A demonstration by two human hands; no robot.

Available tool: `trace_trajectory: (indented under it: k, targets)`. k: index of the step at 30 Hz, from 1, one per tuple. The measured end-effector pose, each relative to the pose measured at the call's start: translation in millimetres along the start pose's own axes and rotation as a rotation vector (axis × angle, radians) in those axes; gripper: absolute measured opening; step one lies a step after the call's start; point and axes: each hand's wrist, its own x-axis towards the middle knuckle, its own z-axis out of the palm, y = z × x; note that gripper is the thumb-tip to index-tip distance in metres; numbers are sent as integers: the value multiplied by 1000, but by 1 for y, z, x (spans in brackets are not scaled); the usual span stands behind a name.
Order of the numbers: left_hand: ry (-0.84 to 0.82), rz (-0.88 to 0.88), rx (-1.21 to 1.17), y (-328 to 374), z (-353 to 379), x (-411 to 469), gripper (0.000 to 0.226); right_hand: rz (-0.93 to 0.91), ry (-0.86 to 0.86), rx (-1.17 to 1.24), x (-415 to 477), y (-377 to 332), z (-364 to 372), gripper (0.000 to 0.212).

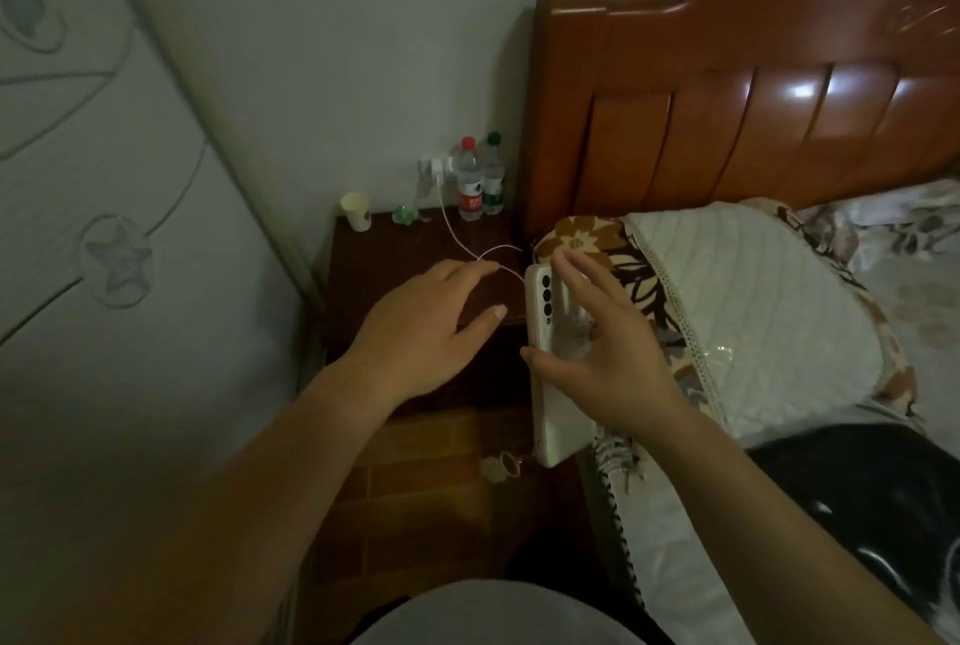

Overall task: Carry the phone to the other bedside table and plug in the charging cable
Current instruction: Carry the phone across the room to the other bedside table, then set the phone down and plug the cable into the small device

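Note:
My right hand [605,358] holds a white phone [558,416] upright on its long edge, camera end up, back facing me, just right of the dark wooden bedside table [395,255]. A white charging cable [454,229] runs from a white wall charger [441,166] down across the tabletop toward the phone's top end. My left hand [426,327] hovers over the table with fingers spread, its fingertips at the cable's loop near the phone. Whether the cable's plug sits in the phone is hidden.
Two water bottles [480,179], a paper cup [356,211] and a small green object [405,213] stand at the table's back. A bed with a glossy wooden headboard [753,88] and a quilted pillow [737,312] lies right. A patterned wardrobe door [93,208] is left.

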Motion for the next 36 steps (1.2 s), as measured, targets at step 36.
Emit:
trace_trajectory:
  k: [36]
  targets:
    - [-112,-333,-97,-257,44,213,45,60,-359,-87,322,151,160,89]
